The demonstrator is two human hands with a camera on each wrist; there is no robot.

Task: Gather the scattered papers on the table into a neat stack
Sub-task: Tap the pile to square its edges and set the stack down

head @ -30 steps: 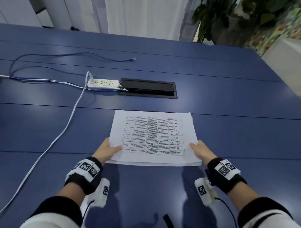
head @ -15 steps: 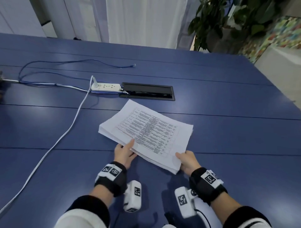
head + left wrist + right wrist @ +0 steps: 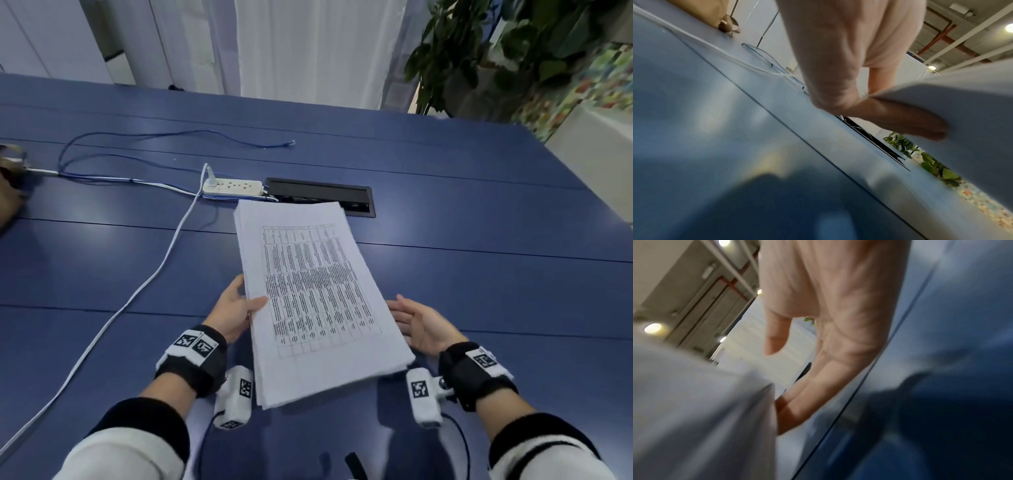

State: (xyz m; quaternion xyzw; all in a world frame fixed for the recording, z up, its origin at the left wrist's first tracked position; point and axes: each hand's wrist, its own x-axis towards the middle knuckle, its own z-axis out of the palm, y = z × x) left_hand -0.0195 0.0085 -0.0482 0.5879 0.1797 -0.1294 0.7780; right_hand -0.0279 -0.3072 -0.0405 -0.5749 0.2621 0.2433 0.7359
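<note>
The papers [image 3: 318, 298] are already one pile, held up off the counter [image 3: 479, 240], long side running away from the person, near end tipped toward them. Left hand [image 3: 233, 313] pinches the left edge: thumb on top, fingers [image 3: 900, 123] underneath, per left wrist view. Right hand [image 3: 419, 325] is open, palm facing the right edge; its fingers look straight and seem to go just under or against that edge, but right wrist view is too blurred to say if they touch. So the whole wt seems to hang on one pinch.

Risks, as I judge them:
- One-sided grip w/ a thick pile: free side sags, sheets fan or slide out. The near end already shows layered edges, not flush.
- Squeezing harder to stop that would bend or crease the left edge.
- If right hand taps the edge in while left holds loose, top sheets shift and skew instead of squaring up.
- Power strip [image 3: 233, 187] and cable [image 3: 161, 270] lie close to the far left; setting the pile down on them leaves it tilted, and a sweep of the left arm could snag the cable.

Safest seems both hands on opposite edges before lowering.
</note>
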